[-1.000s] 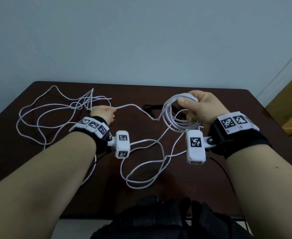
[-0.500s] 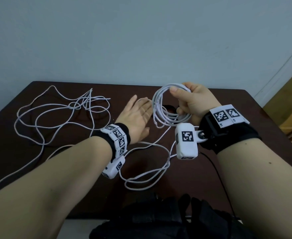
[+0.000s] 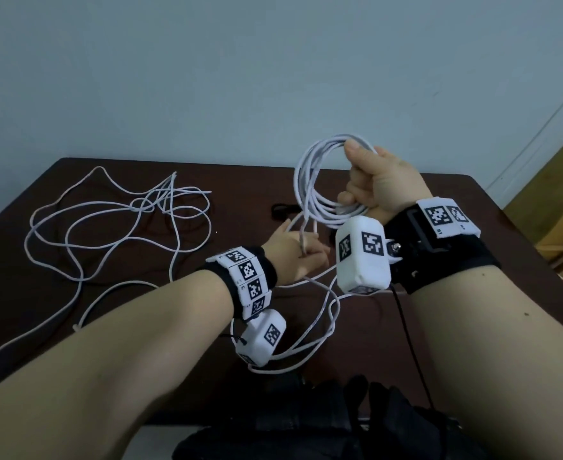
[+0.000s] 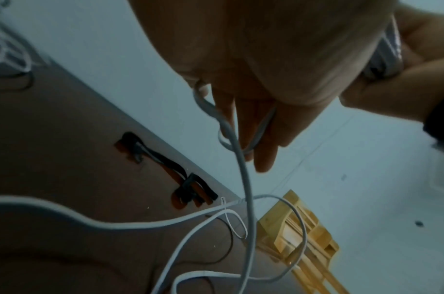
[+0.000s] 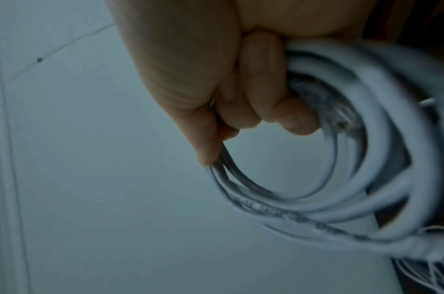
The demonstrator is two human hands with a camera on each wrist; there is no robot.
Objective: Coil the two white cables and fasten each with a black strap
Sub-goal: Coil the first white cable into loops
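Both hands raised, gripping cable (image 3: pixel 310 190)

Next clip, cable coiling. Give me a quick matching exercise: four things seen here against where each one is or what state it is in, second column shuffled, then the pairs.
Things
1. coil
2. loose cable
3. straps
4. left hand

States
A. sprawled untidily on the table's left side
B. black, lying on the table near its far edge
C. held up in the right hand's grip
D. white strand running through its fingers

Pairs: 1-C, 2-A, 3-B, 4-D
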